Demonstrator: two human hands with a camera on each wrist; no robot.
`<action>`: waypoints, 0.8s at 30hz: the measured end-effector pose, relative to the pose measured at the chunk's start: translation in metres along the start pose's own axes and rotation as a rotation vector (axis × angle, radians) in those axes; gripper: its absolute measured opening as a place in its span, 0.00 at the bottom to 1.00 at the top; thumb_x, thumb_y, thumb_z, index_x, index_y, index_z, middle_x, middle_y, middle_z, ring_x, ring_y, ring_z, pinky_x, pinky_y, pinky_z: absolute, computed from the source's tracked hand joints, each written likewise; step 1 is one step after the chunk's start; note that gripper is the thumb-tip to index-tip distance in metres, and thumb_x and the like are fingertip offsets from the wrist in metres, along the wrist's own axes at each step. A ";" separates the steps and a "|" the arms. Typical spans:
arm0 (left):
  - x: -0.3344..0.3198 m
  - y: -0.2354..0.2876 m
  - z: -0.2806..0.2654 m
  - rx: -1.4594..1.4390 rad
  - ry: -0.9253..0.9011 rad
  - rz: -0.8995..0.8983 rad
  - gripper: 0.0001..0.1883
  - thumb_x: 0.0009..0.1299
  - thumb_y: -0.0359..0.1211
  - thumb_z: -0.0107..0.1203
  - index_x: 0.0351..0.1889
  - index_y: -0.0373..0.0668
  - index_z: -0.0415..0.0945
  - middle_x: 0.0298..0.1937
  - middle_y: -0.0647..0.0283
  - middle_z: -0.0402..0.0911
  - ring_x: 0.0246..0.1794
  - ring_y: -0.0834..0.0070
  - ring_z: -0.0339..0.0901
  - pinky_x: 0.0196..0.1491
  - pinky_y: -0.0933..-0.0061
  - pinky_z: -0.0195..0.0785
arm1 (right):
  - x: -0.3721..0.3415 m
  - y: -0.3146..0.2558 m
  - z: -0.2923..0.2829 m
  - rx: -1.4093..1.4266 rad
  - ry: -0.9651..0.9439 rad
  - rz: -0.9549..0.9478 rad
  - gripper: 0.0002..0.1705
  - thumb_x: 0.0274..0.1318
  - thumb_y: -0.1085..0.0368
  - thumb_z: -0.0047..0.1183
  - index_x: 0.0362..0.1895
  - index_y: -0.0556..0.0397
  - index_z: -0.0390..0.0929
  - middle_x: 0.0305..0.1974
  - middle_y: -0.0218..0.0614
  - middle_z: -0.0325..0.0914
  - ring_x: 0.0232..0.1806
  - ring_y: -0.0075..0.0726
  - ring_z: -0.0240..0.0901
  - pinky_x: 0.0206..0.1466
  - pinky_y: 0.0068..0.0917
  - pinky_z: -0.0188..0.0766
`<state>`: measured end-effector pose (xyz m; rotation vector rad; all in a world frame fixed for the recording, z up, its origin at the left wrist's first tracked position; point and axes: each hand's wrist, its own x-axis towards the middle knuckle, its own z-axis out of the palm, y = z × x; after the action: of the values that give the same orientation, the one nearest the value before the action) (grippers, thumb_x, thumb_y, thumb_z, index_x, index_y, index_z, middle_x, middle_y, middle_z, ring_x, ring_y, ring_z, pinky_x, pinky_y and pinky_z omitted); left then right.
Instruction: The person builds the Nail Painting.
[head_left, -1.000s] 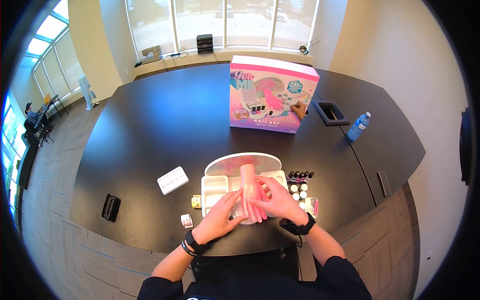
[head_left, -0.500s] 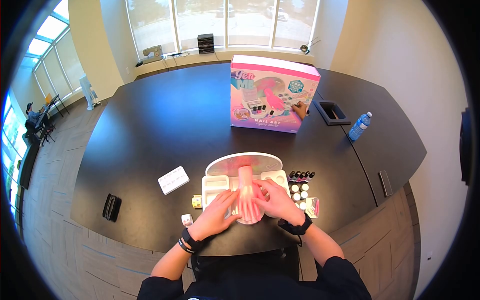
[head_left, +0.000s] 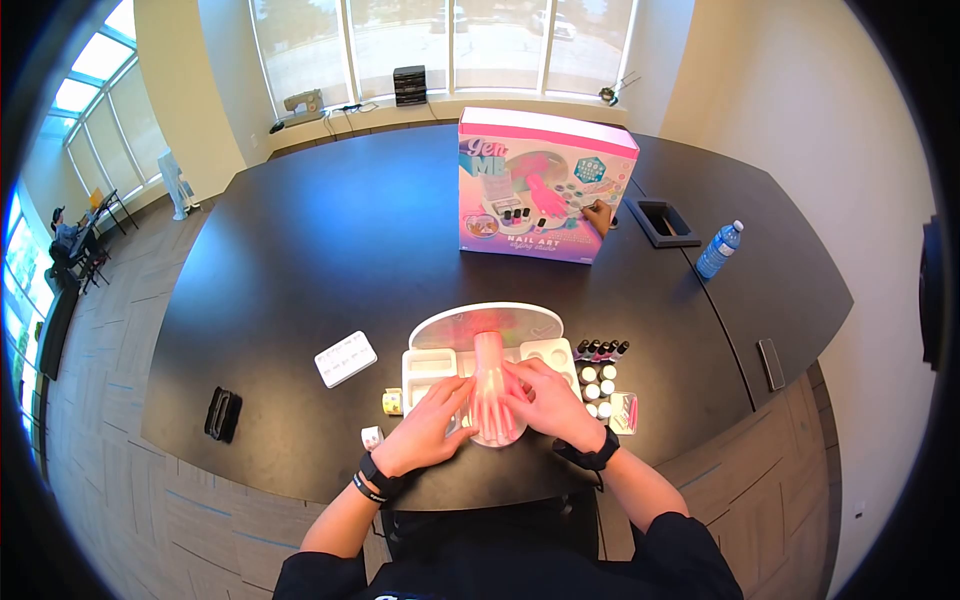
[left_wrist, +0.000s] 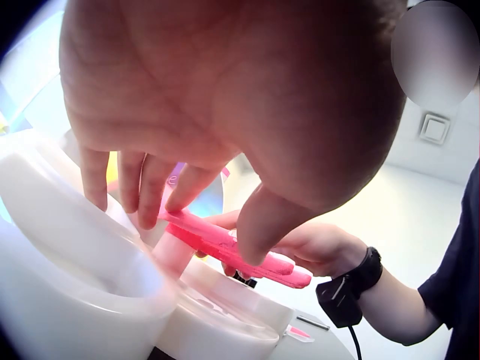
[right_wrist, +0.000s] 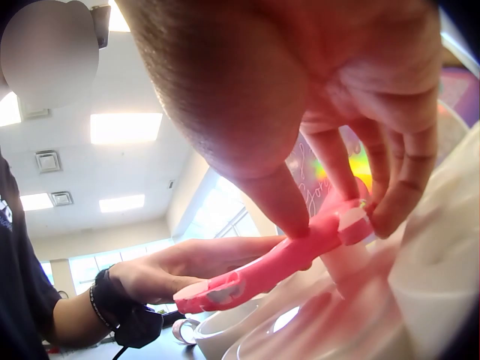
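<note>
A pink model hand (head_left: 488, 383) stands over the middle of a white tray (head_left: 416, 357), its fingers toward the person's body. On its left side is my left hand (head_left: 424, 426); the left wrist view shows my fingertips and thumb on the pink model (left_wrist: 214, 238). From the other side my right hand (head_left: 552, 402) holds it, and in the right wrist view the thumb presses its top while the fingers lie along its far edge (right_wrist: 322, 232). A rounded mirror panel (head_left: 455, 328) rises behind. The model's underside is mostly hidden in the head view.
Dark-capped bottles (head_left: 602, 351), white-capped jars (head_left: 589, 374) and a small clear case (head_left: 623, 412) lie right of the tray. Left are a white card (head_left: 346, 359), small rolls (head_left: 392, 402) and a black case (head_left: 222, 414). Farther back stand a large box (head_left: 540, 190) and a water bottle (head_left: 719, 250).
The model hand has turned and its finger end has swung left, so it now points straight toward the body. Both my hands have shifted slightly left with it, still touching it.
</note>
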<state>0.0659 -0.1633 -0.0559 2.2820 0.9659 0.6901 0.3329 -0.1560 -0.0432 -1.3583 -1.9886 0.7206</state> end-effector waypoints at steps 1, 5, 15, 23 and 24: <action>0.000 0.001 -0.001 0.010 -0.004 -0.001 0.40 0.76 0.37 0.68 0.83 0.35 0.63 0.78 0.40 0.68 0.80 0.42 0.65 0.80 0.51 0.62 | 0.000 -0.001 0.000 -0.007 -0.006 0.005 0.34 0.65 0.59 0.71 0.72 0.54 0.81 0.51 0.43 0.82 0.44 0.40 0.84 0.52 0.33 0.82; 0.002 0.003 -0.003 0.003 -0.012 -0.002 0.40 0.76 0.37 0.68 0.83 0.34 0.63 0.78 0.40 0.68 0.80 0.42 0.65 0.80 0.51 0.62 | 0.000 -0.001 0.001 0.000 -0.009 0.006 0.33 0.65 0.59 0.70 0.72 0.54 0.81 0.52 0.44 0.81 0.47 0.44 0.84 0.54 0.35 0.81; 0.005 0.005 -0.008 0.074 -0.027 0.011 0.40 0.75 0.39 0.68 0.80 0.31 0.65 0.72 0.41 0.72 0.74 0.42 0.69 0.76 0.51 0.66 | -0.002 -0.008 0.003 -0.047 0.002 0.012 0.32 0.64 0.60 0.68 0.71 0.53 0.82 0.50 0.48 0.80 0.47 0.54 0.83 0.54 0.40 0.81; 0.009 0.008 -0.013 0.081 -0.062 -0.020 0.41 0.73 0.40 0.69 0.80 0.32 0.65 0.71 0.43 0.74 0.74 0.45 0.70 0.75 0.51 0.67 | 0.000 -0.011 -0.001 -0.043 -0.021 0.034 0.31 0.66 0.57 0.65 0.71 0.53 0.80 0.50 0.52 0.79 0.48 0.61 0.83 0.56 0.49 0.82; 0.010 0.007 -0.012 0.088 -0.052 -0.004 0.42 0.71 0.40 0.69 0.80 0.33 0.65 0.73 0.43 0.73 0.75 0.45 0.70 0.76 0.51 0.66 | 0.000 -0.012 -0.002 -0.026 -0.023 0.041 0.31 0.65 0.57 0.65 0.70 0.53 0.80 0.50 0.52 0.79 0.49 0.61 0.83 0.56 0.49 0.82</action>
<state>0.0675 -0.1562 -0.0405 2.3612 0.9941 0.5941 0.3276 -0.1598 -0.0333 -1.4152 -1.9996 0.7344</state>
